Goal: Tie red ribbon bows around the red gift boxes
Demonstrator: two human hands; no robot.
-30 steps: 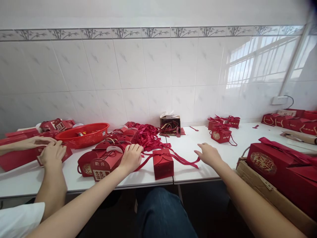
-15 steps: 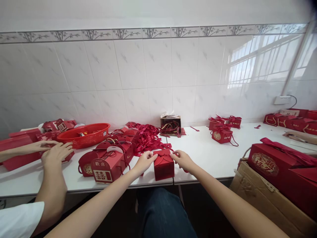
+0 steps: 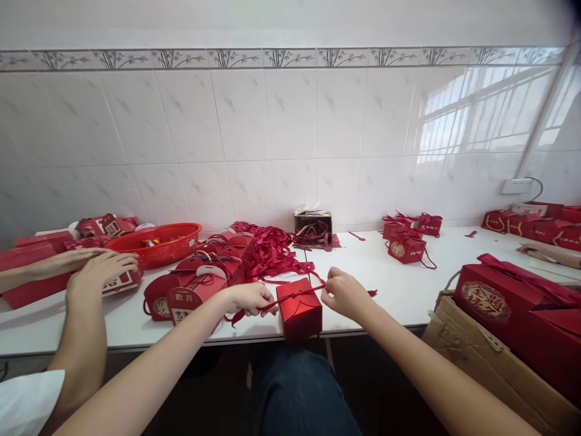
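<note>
A small red gift box [image 3: 300,318] stands at the table's front edge, tilted a little towards me. Across its top runs a dark red ribbon [image 3: 297,295] with a knot in the middle. On the left of the box, my left hand [image 3: 252,298] is closed on one ribbon end, whose tail hangs beyond the fingers. My right hand [image 3: 340,293] pinches the other end to the right, and a ribbon tip sticks out past it. The ribbon is stretched between both hands. A heap of loose red ribbons [image 3: 272,251] lies behind the box.
Several red gift boxes [image 3: 195,293] crowd the left. Beyond them are a red basin [image 3: 167,245] and a co-worker's hands [image 3: 102,266] on another box. An open box of scraps [image 3: 313,230] stands at the wall. Tied boxes [image 3: 407,247] sit right; a cardboard carton [image 3: 481,351] holds larger ones.
My hands have moved apart from the box top, drawing the ribbon out to both sides with a knot on top. The box has tilted. The co-worker's box has turned, showing its printed face.
</note>
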